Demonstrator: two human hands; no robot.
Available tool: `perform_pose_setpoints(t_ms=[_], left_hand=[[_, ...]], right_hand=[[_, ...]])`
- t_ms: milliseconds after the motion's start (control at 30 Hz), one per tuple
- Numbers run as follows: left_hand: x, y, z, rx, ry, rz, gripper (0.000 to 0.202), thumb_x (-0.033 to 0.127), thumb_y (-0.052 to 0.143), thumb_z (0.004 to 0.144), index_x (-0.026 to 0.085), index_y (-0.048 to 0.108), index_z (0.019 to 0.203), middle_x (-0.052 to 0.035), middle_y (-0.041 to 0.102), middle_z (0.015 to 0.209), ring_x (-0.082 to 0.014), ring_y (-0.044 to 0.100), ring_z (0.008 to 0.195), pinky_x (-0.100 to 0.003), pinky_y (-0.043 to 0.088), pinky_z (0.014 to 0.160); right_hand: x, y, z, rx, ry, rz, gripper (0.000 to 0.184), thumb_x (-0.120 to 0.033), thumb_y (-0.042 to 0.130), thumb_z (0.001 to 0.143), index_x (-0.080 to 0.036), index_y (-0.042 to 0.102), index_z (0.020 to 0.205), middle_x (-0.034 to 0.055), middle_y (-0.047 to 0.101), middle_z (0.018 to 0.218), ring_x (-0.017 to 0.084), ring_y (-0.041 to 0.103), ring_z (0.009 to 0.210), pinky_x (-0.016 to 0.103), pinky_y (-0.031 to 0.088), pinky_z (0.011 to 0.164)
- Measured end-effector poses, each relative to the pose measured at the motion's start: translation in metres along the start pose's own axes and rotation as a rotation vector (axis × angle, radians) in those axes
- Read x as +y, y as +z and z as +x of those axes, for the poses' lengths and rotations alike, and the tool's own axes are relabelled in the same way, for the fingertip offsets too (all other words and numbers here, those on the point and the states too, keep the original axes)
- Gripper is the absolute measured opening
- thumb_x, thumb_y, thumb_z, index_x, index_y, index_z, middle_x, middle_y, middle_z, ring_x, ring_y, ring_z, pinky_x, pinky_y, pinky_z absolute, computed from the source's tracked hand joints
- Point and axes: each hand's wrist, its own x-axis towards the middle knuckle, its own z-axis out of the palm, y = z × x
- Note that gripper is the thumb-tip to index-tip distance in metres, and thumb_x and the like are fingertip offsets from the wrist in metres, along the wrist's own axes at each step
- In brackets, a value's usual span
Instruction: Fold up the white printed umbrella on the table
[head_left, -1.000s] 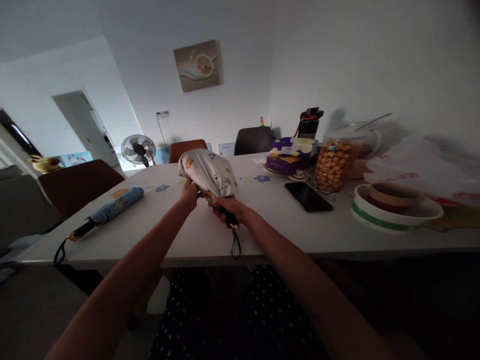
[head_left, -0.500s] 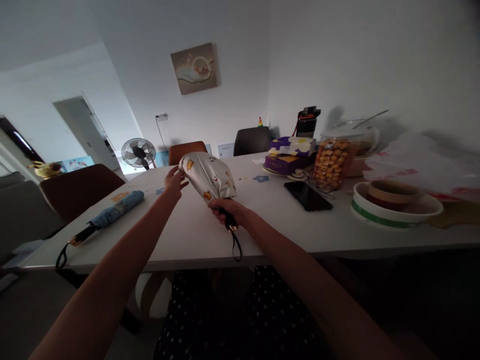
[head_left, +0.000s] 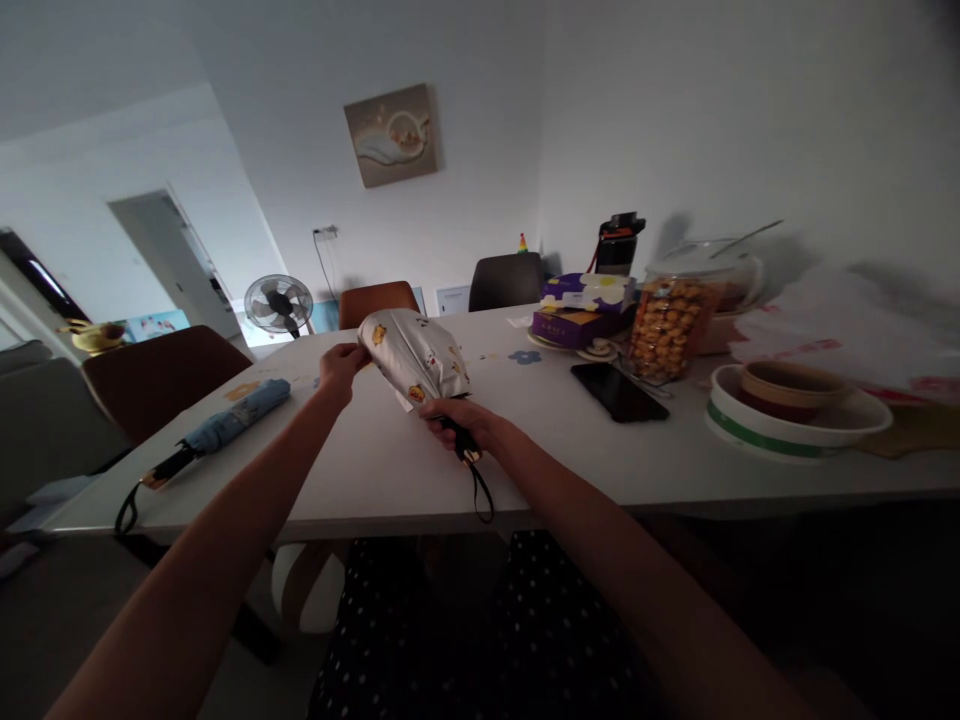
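Note:
A folded white umbrella (head_left: 414,355) with small cartoon prints hangs tilted over the white table (head_left: 390,470). My right hand (head_left: 454,417) is closed round its dark handle, and the wrist strap dangles below over the table's front edge. My left hand (head_left: 339,364) is closed on the far top end of the umbrella's fabric. A second folded umbrella, blue (head_left: 225,418), lies on the table to the left, away from both hands.
A black phone (head_left: 619,391), a jar of snacks (head_left: 664,325), a purple box (head_left: 576,322) and a green-rimmed bowl (head_left: 787,420) stand on the table's right side. Brown chairs (head_left: 157,375) and a fan (head_left: 278,301) are beyond the table on the left.
My left hand let go near the handle, rose with fingers spread to the umbrella's top end, and has now closed on the fabric there. The right hand kept hold of the handle.

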Motion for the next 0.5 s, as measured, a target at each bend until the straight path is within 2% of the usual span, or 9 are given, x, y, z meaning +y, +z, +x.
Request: perform_pose_setpoints(t_ms=[133, 200, 333, 367, 433, 500], left_hand=[[-0.003, -0.013, 0.012, 0.010, 0.089, 0.114, 0.006, 0.009, 0.062, 0.061, 0.012, 0.060, 0.065, -0.0004, 0.058, 0.060, -0.0092, 0.057, 0.058, -0.025, 0.053, 0.067], [-0.005, -0.018, 0.014, 0.020, 0.091, 0.154, 0.006, 0.011, 0.062, 0.062, 0.013, 0.060, 0.068, -0.0003, 0.058, 0.063, -0.0087, 0.055, 0.059, -0.023, 0.052, 0.062], [-0.011, -0.015, -0.002, 0.168, -0.004, 0.208, 0.009, 0.010, 0.055, 0.065, 0.015, 0.055, 0.072, 0.0006, 0.054, 0.065, -0.0071, 0.049, 0.052, -0.023, 0.050, 0.054], [-0.012, -0.011, -0.010, 0.163, -0.019, 0.208, 0.010, 0.009, 0.053, 0.065, 0.015, 0.054, 0.073, 0.0004, 0.053, 0.065, -0.0073, 0.049, 0.051, -0.025, 0.050, 0.053], [-0.014, 0.001, -0.026, 0.016, -0.075, 0.178, 0.011, 0.009, 0.051, 0.065, 0.014, 0.055, 0.075, -0.0017, 0.056, 0.067, -0.0097, 0.053, 0.053, -0.028, 0.050, 0.055], [-0.016, 0.015, -0.040, -0.227, -0.206, 0.101, 0.016, 0.007, 0.051, 0.065, 0.013, 0.057, 0.079, -0.0054, 0.060, 0.070, -0.0138, 0.058, 0.058, -0.031, 0.052, 0.059]], right_hand=[[-0.001, 0.001, -0.003, -0.040, -0.001, -0.015, 0.021, -0.024, 0.056, 0.076, -0.018, 0.040, 0.064, -0.0084, 0.041, 0.047, 0.003, 0.032, 0.032, 0.017, 0.027, 0.032], [-0.001, 0.003, -0.004, -0.022, -0.011, -0.012, 0.020, -0.023, 0.056, 0.076, -0.018, 0.041, 0.064, -0.0082, 0.042, 0.047, 0.003, 0.032, 0.031, 0.017, 0.027, 0.032], [-0.001, 0.004, -0.004, 0.071, -0.045, 0.005, 0.019, -0.021, 0.054, 0.077, -0.017, 0.042, 0.064, -0.0079, 0.043, 0.048, 0.003, 0.033, 0.031, 0.018, 0.028, 0.032], [-0.002, 0.004, -0.003, 0.095, -0.057, 0.009, 0.019, -0.021, 0.053, 0.078, -0.017, 0.042, 0.063, -0.0078, 0.043, 0.048, 0.003, 0.034, 0.031, 0.018, 0.029, 0.032], [-0.002, 0.004, -0.002, 0.132, -0.077, 0.007, 0.021, -0.022, 0.054, 0.078, -0.017, 0.042, 0.062, -0.0076, 0.043, 0.048, 0.003, 0.035, 0.032, 0.018, 0.030, 0.033], [-0.001, 0.004, 0.000, 0.156, -0.091, -0.020, 0.022, -0.023, 0.055, 0.078, -0.017, 0.042, 0.061, -0.0073, 0.043, 0.047, 0.004, 0.035, 0.032, 0.018, 0.031, 0.033]])
